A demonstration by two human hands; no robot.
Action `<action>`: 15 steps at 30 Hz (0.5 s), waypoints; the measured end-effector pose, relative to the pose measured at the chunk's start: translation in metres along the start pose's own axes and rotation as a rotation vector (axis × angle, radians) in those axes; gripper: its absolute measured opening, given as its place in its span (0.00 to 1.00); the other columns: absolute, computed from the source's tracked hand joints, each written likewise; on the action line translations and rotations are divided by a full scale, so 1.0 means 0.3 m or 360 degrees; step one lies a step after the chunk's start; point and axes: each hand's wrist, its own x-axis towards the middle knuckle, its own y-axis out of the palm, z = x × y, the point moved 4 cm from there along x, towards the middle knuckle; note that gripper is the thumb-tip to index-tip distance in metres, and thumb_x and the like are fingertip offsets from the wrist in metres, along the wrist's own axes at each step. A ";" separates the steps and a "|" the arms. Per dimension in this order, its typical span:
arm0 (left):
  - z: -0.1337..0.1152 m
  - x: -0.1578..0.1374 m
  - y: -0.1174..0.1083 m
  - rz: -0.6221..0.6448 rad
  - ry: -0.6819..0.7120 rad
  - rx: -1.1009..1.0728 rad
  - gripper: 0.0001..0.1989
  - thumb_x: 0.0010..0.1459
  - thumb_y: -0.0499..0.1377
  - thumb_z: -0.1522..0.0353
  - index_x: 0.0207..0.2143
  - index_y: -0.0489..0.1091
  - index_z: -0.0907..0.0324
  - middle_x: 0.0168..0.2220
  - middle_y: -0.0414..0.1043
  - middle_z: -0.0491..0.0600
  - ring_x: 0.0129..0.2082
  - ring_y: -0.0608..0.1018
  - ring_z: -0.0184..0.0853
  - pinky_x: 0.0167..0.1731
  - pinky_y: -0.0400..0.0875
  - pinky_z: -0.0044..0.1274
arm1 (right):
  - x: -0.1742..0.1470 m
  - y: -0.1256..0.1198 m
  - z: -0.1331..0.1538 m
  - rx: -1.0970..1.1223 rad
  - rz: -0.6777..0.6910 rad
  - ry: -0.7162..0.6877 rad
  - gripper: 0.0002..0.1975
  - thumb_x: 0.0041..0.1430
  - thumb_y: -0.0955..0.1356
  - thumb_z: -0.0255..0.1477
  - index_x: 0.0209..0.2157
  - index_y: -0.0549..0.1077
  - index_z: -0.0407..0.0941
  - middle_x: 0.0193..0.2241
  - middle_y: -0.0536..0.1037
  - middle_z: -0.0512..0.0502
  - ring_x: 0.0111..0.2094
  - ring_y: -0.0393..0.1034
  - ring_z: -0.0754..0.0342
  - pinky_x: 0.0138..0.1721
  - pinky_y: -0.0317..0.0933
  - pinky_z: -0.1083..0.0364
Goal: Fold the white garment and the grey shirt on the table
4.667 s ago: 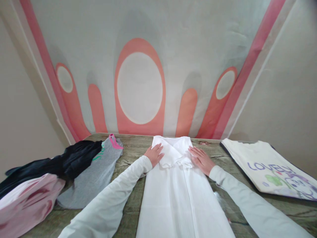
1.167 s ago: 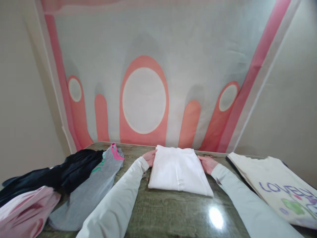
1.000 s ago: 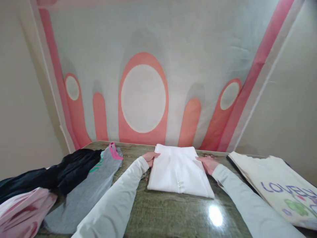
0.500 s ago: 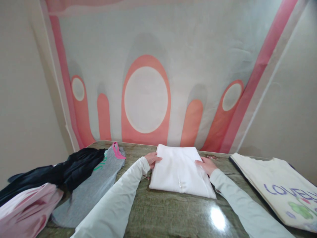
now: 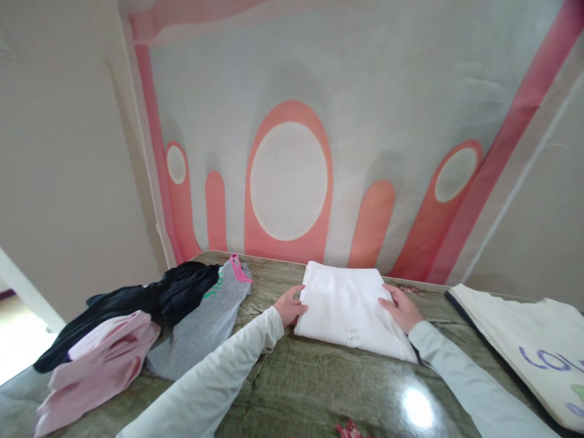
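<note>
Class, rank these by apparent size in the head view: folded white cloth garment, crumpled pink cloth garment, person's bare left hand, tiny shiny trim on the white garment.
1. Folded white garment and crumpled pink garment: too alike to rank.
2. Bare left hand.
3. Shiny trim.

Cream shirt [image 5: 506,325]: purple letters [image 5: 547,359] reading "LO", then part of another (the edge of the view cuts the word off).
Grey garment [image 5: 201,337]: green lettering [image 5: 214,286], its lowest character resembling an S, the rest too small to read.
</note>
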 end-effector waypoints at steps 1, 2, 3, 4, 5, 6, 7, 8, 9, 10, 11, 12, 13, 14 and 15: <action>0.002 -0.001 0.001 0.0001 0.0030 0.0021 0.37 0.38 0.63 0.71 0.52 0.54 0.62 0.25 0.69 0.44 0.23 0.72 0.30 0.22 0.64 0.20 | -0.010 -0.001 0.010 -0.0056 -0.0011 -0.0040 0.25 0.47 0.67 0.35 0.47 0.61 0.42 0.48 0.68 0.37 0.48 0.64 0.47 0.51 0.56 0.47; 0.002 -0.001 0.002 -0.0008 0.0058 0.0063 0.32 0.39 0.62 0.71 0.50 0.58 0.63 0.23 0.67 0.44 0.21 0.70 0.28 0.21 0.62 0.18 | -0.022 -0.002 0.020 -0.0101 -0.0011 -0.0067 0.25 0.48 0.66 0.35 0.48 0.61 0.42 0.49 0.67 0.38 0.49 0.62 0.48 0.52 0.54 0.47; 0.002 0.001 0.002 -0.0019 0.0085 0.0127 0.28 0.40 0.61 0.71 0.47 0.62 0.64 0.22 0.66 0.42 0.19 0.68 0.26 0.19 0.59 0.17 | -0.035 -0.003 0.029 -0.0126 -0.0003 -0.0084 0.26 0.48 0.66 0.36 0.49 0.60 0.43 0.49 0.66 0.39 0.49 0.62 0.48 0.52 0.53 0.47; -0.001 0.002 0.003 -0.0028 0.0117 0.0202 0.24 0.41 0.60 0.70 0.44 0.65 0.65 0.20 0.63 0.41 0.16 0.65 0.24 0.17 0.56 0.16 | -0.048 -0.005 0.038 -0.0127 0.0001 -0.0097 0.26 0.49 0.66 0.36 0.49 0.60 0.43 0.50 0.65 0.39 0.50 0.61 0.48 0.53 0.53 0.47; -0.005 0.003 0.004 -0.0033 0.0153 0.0278 0.21 0.42 0.59 0.70 0.42 0.67 0.66 0.18 0.61 0.40 0.15 0.61 0.22 0.16 0.54 0.16 | -0.063 -0.009 0.046 -0.0109 -0.0006 -0.0102 0.26 0.49 0.65 0.37 0.50 0.59 0.44 0.50 0.65 0.39 0.51 0.60 0.48 0.53 0.53 0.47; -0.010 0.003 0.007 -0.0030 0.0188 0.0352 0.19 0.43 0.58 0.69 0.40 0.68 0.66 0.17 0.59 0.40 0.14 0.59 0.21 0.15 0.51 0.16 | -0.079 -0.015 0.054 -0.0085 -0.0023 -0.0099 0.27 0.50 0.65 0.37 0.51 0.58 0.43 0.51 0.64 0.38 0.51 0.59 0.48 0.52 0.54 0.47; -0.015 0.002 0.010 -0.0020 0.0216 0.0420 0.18 0.43 0.57 0.69 0.39 0.70 0.67 0.16 0.58 0.39 0.13 0.57 0.21 0.15 0.50 0.17 | -0.095 -0.021 0.060 -0.0065 -0.0046 -0.0087 0.27 0.50 0.65 0.36 0.51 0.58 0.43 0.51 0.64 0.38 0.52 0.59 0.48 0.52 0.55 0.47; -0.020 0.000 0.014 -0.0012 0.0235 0.0477 0.17 0.44 0.57 0.68 0.38 0.70 0.67 0.16 0.58 0.40 0.14 0.56 0.21 0.15 0.49 0.17 | -0.112 -0.028 0.066 -0.0052 -0.0068 -0.0069 0.27 0.50 0.65 0.36 0.51 0.57 0.43 0.51 0.63 0.37 0.52 0.59 0.47 0.51 0.55 0.47; -0.025 -0.003 0.016 -0.0011 0.0249 0.0522 0.17 0.44 0.57 0.67 0.37 0.71 0.67 0.16 0.59 0.40 0.14 0.56 0.22 0.16 0.48 0.17 | -0.129 -0.035 0.072 -0.0048 -0.0088 -0.0047 0.27 0.50 0.65 0.36 0.51 0.57 0.43 0.51 0.63 0.37 0.51 0.60 0.47 0.51 0.56 0.47; -0.029 -0.007 0.018 -0.0011 0.0259 0.0563 0.17 0.44 0.57 0.67 0.36 0.71 0.68 0.16 0.59 0.41 0.15 0.56 0.22 0.16 0.48 0.17 | -0.146 -0.040 0.079 -0.0052 -0.0096 -0.0024 0.27 0.50 0.65 0.36 0.51 0.57 0.43 0.51 0.63 0.36 0.50 0.62 0.47 0.50 0.58 0.48; -0.032 -0.012 0.019 -0.0007 0.0266 0.0603 0.17 0.43 0.57 0.67 0.35 0.72 0.68 0.16 0.59 0.41 0.15 0.56 0.22 0.16 0.48 0.18 | -0.163 -0.045 0.086 -0.0062 -0.0096 -0.0003 0.27 0.50 0.65 0.35 0.51 0.57 0.43 0.51 0.63 0.36 0.48 0.63 0.48 0.48 0.59 0.48; -0.034 -0.018 0.020 -0.0001 0.0274 0.0638 0.17 0.43 0.57 0.66 0.35 0.72 0.68 0.16 0.59 0.41 0.16 0.56 0.23 0.17 0.48 0.18 | -0.180 -0.048 0.094 -0.0078 -0.0095 0.0016 0.26 0.50 0.65 0.35 0.51 0.58 0.44 0.52 0.62 0.36 0.46 0.65 0.48 0.47 0.60 0.48; -0.036 -0.024 0.019 0.0006 0.0284 0.0669 0.17 0.43 0.57 0.66 0.34 0.72 0.69 0.16 0.59 0.41 0.16 0.56 0.23 0.17 0.48 0.18 | -0.196 -0.052 0.103 -0.0097 -0.0096 0.0030 0.25 0.50 0.65 0.35 0.50 0.58 0.44 0.51 0.63 0.36 0.44 0.66 0.49 0.45 0.61 0.49; -0.037 -0.030 0.017 0.0019 0.0293 0.0699 0.18 0.43 0.57 0.65 0.35 0.72 0.69 0.17 0.59 0.41 0.16 0.56 0.23 0.17 0.48 0.18 | -0.211 -0.055 0.112 -0.0118 -0.0094 0.0040 0.24 0.50 0.64 0.34 0.50 0.58 0.44 0.51 0.63 0.37 0.42 0.67 0.50 0.44 0.62 0.49; -0.038 -0.036 0.015 0.0033 0.0297 0.0726 0.18 0.43 0.57 0.65 0.35 0.72 0.69 0.17 0.59 0.42 0.16 0.56 0.23 0.17 0.48 0.18 | -0.225 -0.058 0.121 -0.0140 -0.0087 0.0046 0.23 0.51 0.64 0.34 0.49 0.59 0.44 0.50 0.64 0.37 0.39 0.68 0.51 0.43 0.63 0.49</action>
